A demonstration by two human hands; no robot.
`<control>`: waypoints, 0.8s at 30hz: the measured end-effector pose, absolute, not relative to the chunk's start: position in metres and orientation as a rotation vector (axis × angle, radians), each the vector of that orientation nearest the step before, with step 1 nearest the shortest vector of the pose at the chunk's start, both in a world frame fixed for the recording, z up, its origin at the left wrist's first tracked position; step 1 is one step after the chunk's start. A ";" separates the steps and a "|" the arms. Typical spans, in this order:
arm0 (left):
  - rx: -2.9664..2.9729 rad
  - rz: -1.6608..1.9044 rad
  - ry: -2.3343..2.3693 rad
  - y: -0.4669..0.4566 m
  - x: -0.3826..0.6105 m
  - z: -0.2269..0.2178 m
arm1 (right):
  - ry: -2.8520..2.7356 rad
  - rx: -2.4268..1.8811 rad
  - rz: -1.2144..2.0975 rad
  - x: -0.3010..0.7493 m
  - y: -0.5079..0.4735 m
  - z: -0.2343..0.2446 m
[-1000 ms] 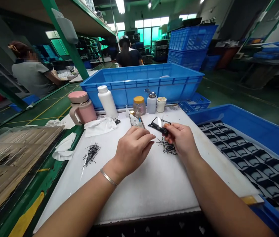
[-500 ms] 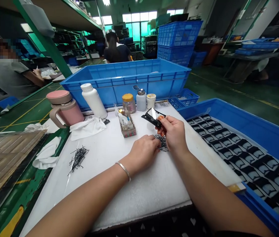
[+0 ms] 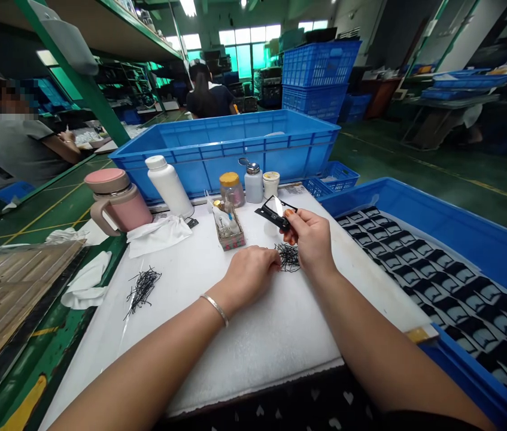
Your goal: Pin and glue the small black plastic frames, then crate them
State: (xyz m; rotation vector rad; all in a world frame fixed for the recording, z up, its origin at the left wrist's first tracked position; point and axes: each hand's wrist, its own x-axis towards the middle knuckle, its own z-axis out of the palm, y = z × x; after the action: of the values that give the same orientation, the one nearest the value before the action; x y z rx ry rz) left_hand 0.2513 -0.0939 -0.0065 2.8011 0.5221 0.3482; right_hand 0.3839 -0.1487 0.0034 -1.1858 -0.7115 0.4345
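Observation:
My right hand [image 3: 313,239] pinches a small black plastic frame piece with a shiny, light window [image 3: 273,211], held tilted above the white work surface. Below it lies a pile of thin black strips [image 3: 288,257]. At that pile's left edge is my left hand [image 3: 251,272], palm down with its fingers curled together; the fingertips are partly hidden, so whatever they pinch cannot be made out. A second heap of the same black strips [image 3: 144,290] rests on the left of the white board [image 3: 235,359].
Behind my hands stand a small box of tools [image 3: 231,240], a pump bottle [image 3: 254,184], a yellow-lidded jar [image 3: 232,190], a white bottle [image 3: 170,188] and a pink mug [image 3: 121,203]. A large blue bin [image 3: 226,158] backs them. At right, a blue tray [image 3: 451,224] holds rows of black pieces.
My left hand has drawn slightly left from the pile of strips, showing more of it. My right hand keeps its hold on the black frame piece. The view has shifted a little.

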 end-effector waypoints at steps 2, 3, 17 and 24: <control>2.782 0.339 0.560 -0.091 0.248 -0.005 | -0.724 -1.191 0.442 0.384 -0.149 0.003; 2.774 0.334 0.570 -0.089 0.247 -0.005 | -0.731 -1.192 0.445 0.384 -0.149 0.003; 2.366 0.734 0.530 -0.092 0.184 0.039 | -1.017 -1.270 0.994 0.362 -0.151 0.000; 2.231 0.945 0.696 -0.084 0.175 0.019 | -1.104 -1.247 1.147 0.349 -0.157 0.002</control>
State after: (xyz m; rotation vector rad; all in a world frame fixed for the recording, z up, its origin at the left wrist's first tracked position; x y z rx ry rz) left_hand 0.1745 -0.0842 0.0189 2.2311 0.6960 0.9447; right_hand 0.3490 -0.1568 0.0018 -1.2474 -1.1044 1.1466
